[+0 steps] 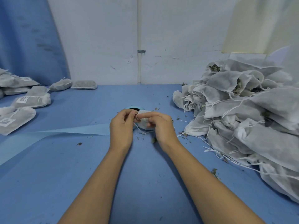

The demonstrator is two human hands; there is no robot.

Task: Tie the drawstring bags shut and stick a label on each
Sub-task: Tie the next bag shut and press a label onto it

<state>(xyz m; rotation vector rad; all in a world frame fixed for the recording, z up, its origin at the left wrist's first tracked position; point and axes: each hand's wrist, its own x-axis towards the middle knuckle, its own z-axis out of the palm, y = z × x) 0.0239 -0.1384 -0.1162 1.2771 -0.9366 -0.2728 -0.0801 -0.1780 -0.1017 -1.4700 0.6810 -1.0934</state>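
Note:
A small white drawstring bag (143, 122) sits between my hands at the table's middle. My left hand (122, 126) pinches its white string (137, 117) near the bag's mouth. My right hand (161, 127) holds the bag's top, with a finger stretched toward the left hand and the string looped round it. A big heap of open, untied bags (242, 113) lies at the right. Tied bags carrying white labels (24, 101) lie at the left.
A light-blue strip of label backing (68, 131) runs leftward from a blue roll holder (134, 108) behind my hands. Dried leaf bits (153, 140) are scattered on the blue table cover (80, 175). A white wall with a pipe (139, 46) stands behind.

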